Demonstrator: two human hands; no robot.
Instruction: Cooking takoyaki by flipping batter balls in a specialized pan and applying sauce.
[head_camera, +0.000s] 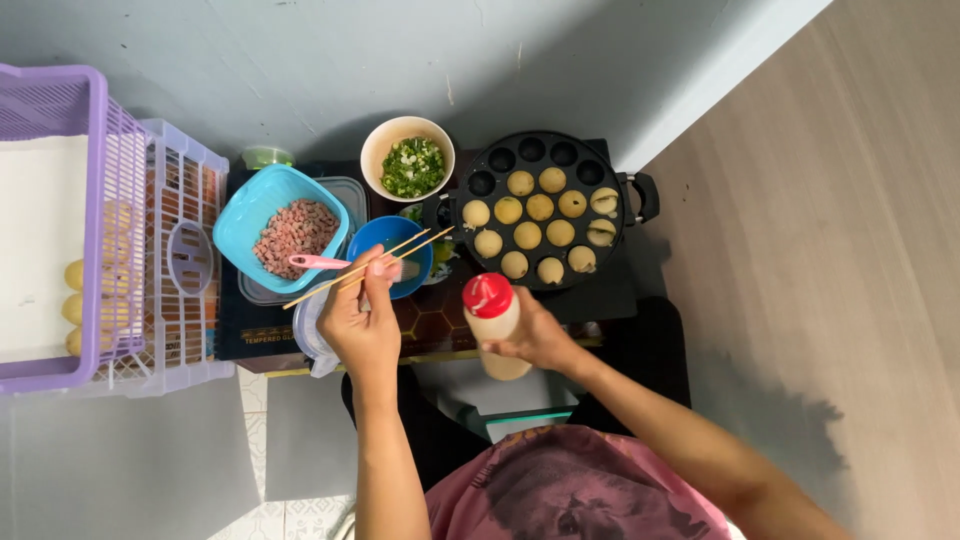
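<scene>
My left hand (362, 318) grips a pair of thin wooden skewers (415, 246) whose tips reach toward the left edge of a round black pan with ball-shaped moulds (500, 158). Several golden dough balls (540, 208) sit in the pan's cups; the far-left cups are empty. My right hand (537, 338) holds a squeeze bottle with a red cap (492, 312), upright, just in front of the pan.
A cream bowl of chopped green onion (373, 150), a light-blue tub of diced pink meat (240, 215) with a pink spoon (318, 262), and a dark-blue bowl (378, 232) stand left of the pan. Purple and white plastic baskets (150, 300) sit at far left.
</scene>
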